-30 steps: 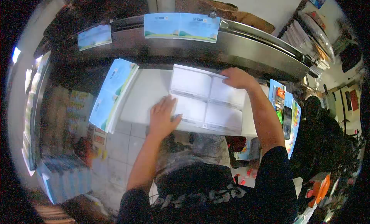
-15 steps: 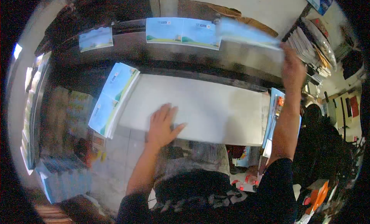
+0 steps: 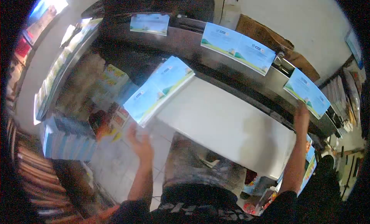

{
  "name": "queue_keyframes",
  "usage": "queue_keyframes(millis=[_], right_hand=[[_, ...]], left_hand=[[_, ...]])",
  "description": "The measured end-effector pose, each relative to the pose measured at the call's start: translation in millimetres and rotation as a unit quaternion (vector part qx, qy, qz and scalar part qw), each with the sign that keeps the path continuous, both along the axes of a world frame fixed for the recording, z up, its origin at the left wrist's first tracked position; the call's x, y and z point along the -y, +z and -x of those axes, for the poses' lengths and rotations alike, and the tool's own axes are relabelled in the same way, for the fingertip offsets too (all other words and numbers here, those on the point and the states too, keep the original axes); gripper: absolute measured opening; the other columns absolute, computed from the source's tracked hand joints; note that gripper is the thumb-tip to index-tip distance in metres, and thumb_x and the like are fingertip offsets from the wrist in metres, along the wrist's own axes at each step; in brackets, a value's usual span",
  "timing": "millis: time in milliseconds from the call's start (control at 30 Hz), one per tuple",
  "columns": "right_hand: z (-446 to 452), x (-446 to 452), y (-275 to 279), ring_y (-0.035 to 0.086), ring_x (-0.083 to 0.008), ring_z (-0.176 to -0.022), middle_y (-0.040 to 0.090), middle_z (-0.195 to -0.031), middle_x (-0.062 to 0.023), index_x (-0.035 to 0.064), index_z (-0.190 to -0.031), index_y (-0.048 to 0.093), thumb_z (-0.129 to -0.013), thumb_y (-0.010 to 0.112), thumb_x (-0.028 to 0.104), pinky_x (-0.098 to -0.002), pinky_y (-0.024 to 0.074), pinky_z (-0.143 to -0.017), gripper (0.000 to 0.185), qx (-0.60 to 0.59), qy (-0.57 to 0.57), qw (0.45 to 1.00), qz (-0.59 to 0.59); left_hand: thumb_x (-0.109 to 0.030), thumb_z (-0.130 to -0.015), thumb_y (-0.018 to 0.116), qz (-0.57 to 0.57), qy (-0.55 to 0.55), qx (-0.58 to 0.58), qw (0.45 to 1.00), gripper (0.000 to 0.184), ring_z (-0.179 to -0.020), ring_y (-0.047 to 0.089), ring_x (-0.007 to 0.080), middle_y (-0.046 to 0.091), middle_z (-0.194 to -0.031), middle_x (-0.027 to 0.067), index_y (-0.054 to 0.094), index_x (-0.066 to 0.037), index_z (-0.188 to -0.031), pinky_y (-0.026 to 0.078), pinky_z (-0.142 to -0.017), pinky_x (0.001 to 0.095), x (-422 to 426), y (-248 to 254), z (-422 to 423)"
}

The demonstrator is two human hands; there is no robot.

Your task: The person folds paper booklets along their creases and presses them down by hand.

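My left hand [image 3: 141, 142], smeared by motion, hangs with fingers apart just below a thick stack of light-blue printed sheets [image 3: 160, 91]. That stack lies on the left end of a white tabletop [image 3: 227, 121]. At the right, my right hand [image 3: 302, 118] has its fingers stretched up towards the lower edge of another blue printed piece [image 3: 307, 92], which rests on the dark curved ledge. Whether the fingertips touch it is hard to tell. A wider pair of the same blue prints [image 3: 238, 47] lies further left on that ledge.
A single blue print [image 3: 149, 23] rests on the ledge's far left. Bundled blue-edged stacks [image 3: 70, 141] stand at lower left. Papers and booklets [image 3: 65, 67] line a rack on the left. More paper piles [image 3: 341, 98] stand at far right, with a brown cardboard piece [image 3: 266, 33] behind the ledge.
The view has turned left. The blurred blue print in my right hand now lies on the ledge's right part, and that hand has drawn back. My left hand has left the white tabletop.
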State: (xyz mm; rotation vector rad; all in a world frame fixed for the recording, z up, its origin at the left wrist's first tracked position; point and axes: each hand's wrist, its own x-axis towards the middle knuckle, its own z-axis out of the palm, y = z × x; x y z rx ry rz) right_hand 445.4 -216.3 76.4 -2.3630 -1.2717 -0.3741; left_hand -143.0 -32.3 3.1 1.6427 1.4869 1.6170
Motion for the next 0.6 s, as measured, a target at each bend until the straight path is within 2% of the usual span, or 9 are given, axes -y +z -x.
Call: queue_keyframes(millis=[100, 133, 167, 200, 300, 367, 433, 533, 600], right_hand=[[107, -102, 8, 0.064, -0.0317, -0.099, 0.065, -0.110, -0.0173, 0.0068, -0.118, 0.060, -0.086, 0.059, 0.007, -0.0375, 0.0497, -0.087, 0.032, -0.129, 0.102, 0.986, 0.001], [128, -143, -4, 0.066, -0.0299, -0.097, 0.066, -0.110, -0.0165, 0.0089, -0.120, 0.060, -0.089, 0.062, 0.016, -0.0359, 0.0506, -0.086, 0.032, -0.126, 0.168, 0.977, 0.016], [176, -178, 18, 0.065, -0.0350, -0.100, 0.066, -0.109, -0.0202, 0.0045, -0.121, 0.060, -0.091, 0.061, 0.033, -0.0423, 0.0506, -0.088, 0.042, -0.270, 0.209, 0.939, 0.044], [195, -214, 1, 0.065, -0.0357, -0.100, 0.066, -0.108, -0.0224, 0.0013, -0.125, 0.057, -0.089, 0.062, 0.042, -0.0414, 0.0496, -0.091, 0.055, -0.343, 0.277, 0.898, 0.020], [243, -318, -37, 0.057, -0.0387, -0.115, 0.057, -0.124, -0.0271, -0.0018, -0.129, 0.053, -0.086, 0.056, 0.060, -0.0401, 0.0429, -0.100, 0.075, -0.312, 0.253, 0.915, 0.042], [261, -347, -32, 0.054, -0.0392, -0.118, 0.054, -0.128, -0.0286, -0.0021, -0.129, 0.053, -0.084, 0.057, 0.062, -0.0394, 0.0403, -0.103, 0.078, -0.389, 0.277, 0.878, 0.024], [265, -360, -39, 0.059, -0.0358, -0.112, 0.061, -0.120, -0.0247, -0.0007, -0.122, 0.059, -0.084, 0.059, 0.058, -0.0406, 0.0431, -0.098, 0.070, -0.382, 0.316, 0.866, 0.068], [277, -370, -60, 0.061, -0.0346, -0.107, 0.064, -0.115, -0.0231, -0.0008, -0.117, 0.062, -0.084, 0.062, 0.052, -0.0398, 0.0450, -0.095, 0.062, -0.426, 0.335, 0.836, 0.085], [266, -352, -56, 0.062, -0.0312, -0.104, 0.065, -0.115, -0.0204, -0.0008, -0.122, 0.059, -0.082, 0.070, 0.038, -0.0388, 0.0465, -0.092, 0.057, -0.442, 0.335, 0.829, 0.071]], left_hand=[[-0.042, -0.090, 0.060, 0.049, 0.066, 0.073, 0.994, 0.058, -0.120, 0.047, 0.0266, 0.052, -0.128, 0.0116, 0.046, -0.002, -0.129, 0.032, -0.105, 0.0434, -33, 12, 38], [-0.048, -0.088, 0.060, 0.155, 0.053, 0.145, 0.976, 0.061, -0.119, 0.047, 0.0258, 0.053, -0.127, 0.0107, 0.047, -0.005, -0.130, 0.032, -0.103, 0.0449, -47, -5, 53], [-0.054, -0.086, 0.060, 0.257, 0.036, 0.217, 0.941, 0.065, -0.118, 0.048, 0.0249, 0.053, -0.127, 0.0099, 0.047, -0.007, -0.130, 0.033, -0.101, 0.0464, -61, -16, 64], [-0.060, -0.084, 0.060, 0.304, -0.007, 0.235, 0.923, 0.068, -0.120, 0.047, 0.0226, 0.053, -0.128, 0.0074, 0.048, -0.011, -0.131, 0.035, -0.097, 0.0473, -67, -21, 62], [-0.058, -0.084, 0.061, 0.377, -0.009, 0.257, 0.890, 0.066, -0.110, 0.050, 0.0218, 0.057, -0.119, 0.0065, 0.050, -0.010, -0.128, 0.041, -0.084, 0.0446, -83, -1, 28], [-0.057, -0.083, 0.063, 0.409, -0.050, 0.191, 0.891, 0.064, -0.096, 0.052, 0.0217, 0.058, -0.111, 0.0049, 0.054, -0.009, -0.125, 0.041, -0.071, 0.0409, -83, 4, 16], [-0.047, -0.085, 0.066, 0.383, -0.067, 0.243, 0.889, 0.056, -0.086, 0.054, 0.0195, 0.061, -0.111, 0.0078, 0.057, -0.005, -0.122, 0.043, -0.068, 0.0374, -78, 11, 10], [-0.032, -0.089, 0.066, 0.286, -0.097, 0.189, 0.935, 0.048, -0.094, 0.059, 0.0207, 0.063, -0.112, 0.0094, 0.053, -0.003, -0.125, 0.048, -0.081, 0.0373, -85, 2, 25], [-0.015, -0.088, 0.067, 0.218, -0.134, 0.207, 0.944, 0.045, -0.104, 0.060, 0.0218, 0.064, -0.114, 0.0098, 0.050, -0.002, -0.128, 0.045, -0.095, 0.0355, -77, 16, 23]])
